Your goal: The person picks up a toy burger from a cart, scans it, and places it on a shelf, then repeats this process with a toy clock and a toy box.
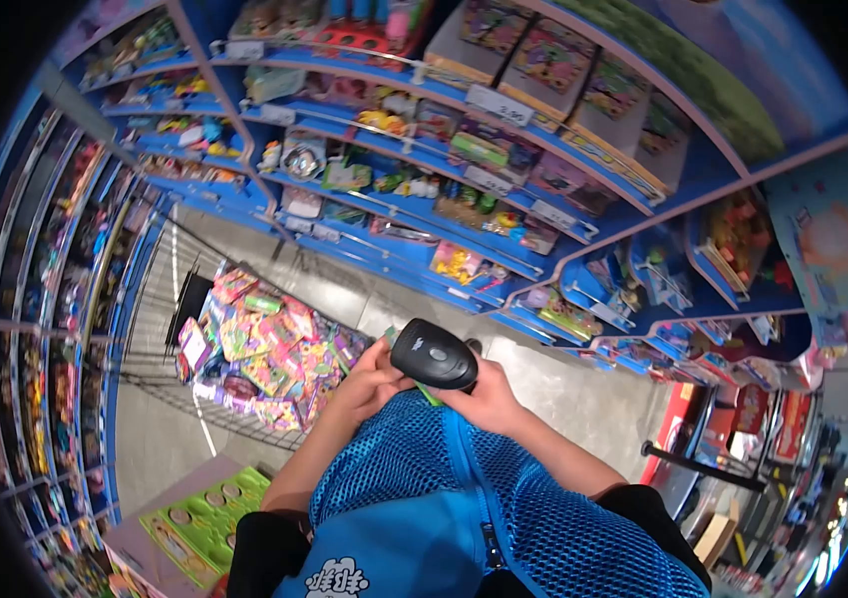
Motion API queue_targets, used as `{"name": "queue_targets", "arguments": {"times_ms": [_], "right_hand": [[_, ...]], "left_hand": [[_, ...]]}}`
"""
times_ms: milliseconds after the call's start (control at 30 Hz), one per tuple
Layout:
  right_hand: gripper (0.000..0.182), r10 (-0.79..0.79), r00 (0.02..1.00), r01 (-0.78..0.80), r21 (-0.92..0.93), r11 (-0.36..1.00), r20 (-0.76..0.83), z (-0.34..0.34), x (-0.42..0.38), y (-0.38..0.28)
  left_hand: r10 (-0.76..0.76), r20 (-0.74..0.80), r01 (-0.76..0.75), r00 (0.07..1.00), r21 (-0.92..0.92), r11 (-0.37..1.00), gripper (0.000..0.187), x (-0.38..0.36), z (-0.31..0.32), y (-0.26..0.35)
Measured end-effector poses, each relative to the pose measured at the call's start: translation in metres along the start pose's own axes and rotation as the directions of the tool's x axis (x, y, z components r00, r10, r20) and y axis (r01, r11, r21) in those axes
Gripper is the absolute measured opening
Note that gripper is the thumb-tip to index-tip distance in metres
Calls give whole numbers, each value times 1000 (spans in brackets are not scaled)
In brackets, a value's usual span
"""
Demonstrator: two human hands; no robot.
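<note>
A black handheld barcode scanner (434, 356) is in front of my chest, its rounded head toward the shelves. My right hand (489, 394) is wrapped around its handle end. Close beside it on the left, my left hand (372, 384) has its fingers closed together near the scanner's head. A small green item (431, 396) shows beneath the scanner between my hands. Most of it is hidden, so I cannot make out its kind; my left fingers seem to hold it.
A wire shopping cart (160, 344) heaped with colourful packaged toys (269, 344) stands at my left. Blue shelves (394, 254) of toys run across the front, with another rack (55, 299) at far left. A box with a green tray (209, 523) sits lower left. Grey floor (583, 404) shows at right.
</note>
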State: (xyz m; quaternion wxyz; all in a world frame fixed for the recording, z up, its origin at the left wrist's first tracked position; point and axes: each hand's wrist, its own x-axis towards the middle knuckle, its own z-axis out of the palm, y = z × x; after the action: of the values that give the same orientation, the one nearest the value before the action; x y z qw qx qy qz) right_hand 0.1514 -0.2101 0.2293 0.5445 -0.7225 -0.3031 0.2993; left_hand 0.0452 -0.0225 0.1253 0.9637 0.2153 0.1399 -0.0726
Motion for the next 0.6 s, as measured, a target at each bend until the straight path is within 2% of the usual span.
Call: {"name": "queue_targets", "arguments": {"times_ms": [67, 167, 333, 433, 467, 600], "right_hand": [[46, -26, 999, 25, -19, 999, -48, -1, -1, 8], [47, 26, 994, -29, -25, 999, -110, -7, -5, 6], [48, 82, 977, -85, -8, 996, -195, -21, -11, 0], [48, 120, 966, -125, -11, 992, -228, -37, -12, -7], [48, 116, 963, -124, -16, 992, -243, -42, -13, -5], [46, 90, 956, -106, -44, 993, -278, -69, -20, 9]], "left_hand": [[-19, -24, 19, 1000, 18, 1000, 44, 5, 2, 1], [-12, -66, 19, 998, 96, 995, 47, 16, 6, 4], [23, 6, -23, 1000, 234, 972, 39, 41, 6, 22], [98, -138, -40, 986, 377, 925, 39, 58, 23, 34], [168, -93, -118, 981, 398, 910, 37, 64, 28, 37], [379, -102, -284, 920, 494, 822, 38, 87, 68, 51]]}}
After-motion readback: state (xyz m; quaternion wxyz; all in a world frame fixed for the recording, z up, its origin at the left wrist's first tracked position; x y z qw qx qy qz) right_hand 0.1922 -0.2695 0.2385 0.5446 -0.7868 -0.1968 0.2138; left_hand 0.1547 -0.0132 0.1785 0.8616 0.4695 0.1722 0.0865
